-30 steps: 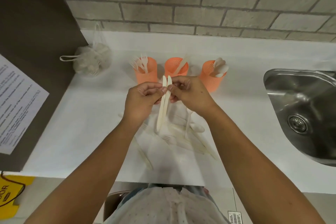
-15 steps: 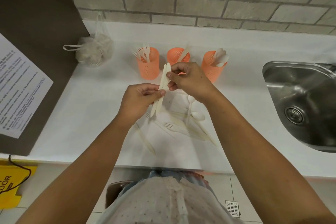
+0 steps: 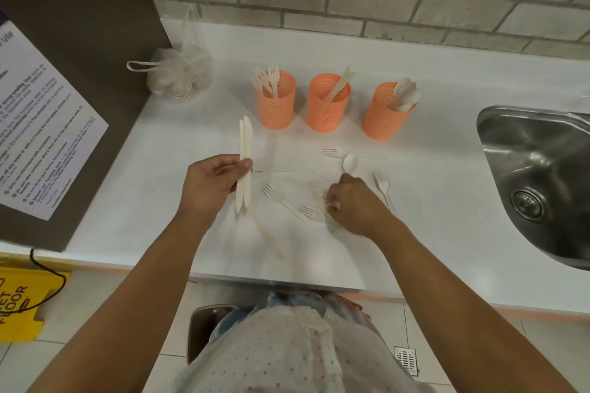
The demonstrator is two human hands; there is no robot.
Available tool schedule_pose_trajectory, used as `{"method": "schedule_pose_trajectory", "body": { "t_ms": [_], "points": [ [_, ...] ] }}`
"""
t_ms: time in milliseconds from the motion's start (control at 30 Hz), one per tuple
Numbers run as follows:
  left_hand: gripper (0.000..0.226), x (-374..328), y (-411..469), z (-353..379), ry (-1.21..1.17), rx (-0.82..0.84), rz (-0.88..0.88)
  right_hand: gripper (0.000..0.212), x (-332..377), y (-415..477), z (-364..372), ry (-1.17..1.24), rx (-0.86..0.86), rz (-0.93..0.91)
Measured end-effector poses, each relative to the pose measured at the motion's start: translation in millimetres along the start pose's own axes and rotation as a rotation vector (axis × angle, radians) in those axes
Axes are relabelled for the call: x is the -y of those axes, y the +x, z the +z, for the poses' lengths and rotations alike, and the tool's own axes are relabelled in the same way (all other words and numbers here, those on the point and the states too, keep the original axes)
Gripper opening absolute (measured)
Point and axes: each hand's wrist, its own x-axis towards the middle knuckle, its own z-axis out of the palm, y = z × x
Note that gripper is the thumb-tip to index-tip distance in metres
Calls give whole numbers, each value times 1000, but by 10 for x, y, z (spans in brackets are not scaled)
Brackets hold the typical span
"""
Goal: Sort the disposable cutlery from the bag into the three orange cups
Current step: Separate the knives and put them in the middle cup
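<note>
- My left hand (image 3: 209, 187) is closed around two cream plastic knives (image 3: 245, 163), pinched together between thumb and fingers and held nearly upright above the white counter (image 3: 447, 201).
- My right hand (image 3: 354, 207) is curled knuckles-up on the counter among the loose cutlery; its fingertips are bent down onto the pieces, but I cannot tell whether it has actually gripped one.
- Loose cream forks (image 3: 277, 198), a spoon (image 3: 349, 163) and another knife (image 3: 268, 238) lie scattered on the counter between my hands and in front of the cups.
- Three perforated orange cups stand in a row near the back of the counter: the left cup (image 3: 276, 102) holds forks, the middle cup (image 3: 328, 105) holds knives, the right cup (image 3: 388, 113) holds spoons.
- A crumpled clear plastic bag (image 3: 178, 73) sits to the left of the cups by the dark side panel.
- A steel sink (image 3: 542, 175) is set into the counter on the right.
</note>
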Motion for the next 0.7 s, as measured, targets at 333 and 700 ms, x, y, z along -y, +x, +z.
{"method": "schedule_pose_trajectory", "body": {
  "t_ms": [333, 700],
  "points": [
    [17, 140, -97, -40, 39, 44, -10, 31, 134, -19, 79, -197, -54, 87],
    [15, 77, -80, -11, 33, 58, 19, 13, 218, -24, 134, -344, -204, 123]
  ]
}}
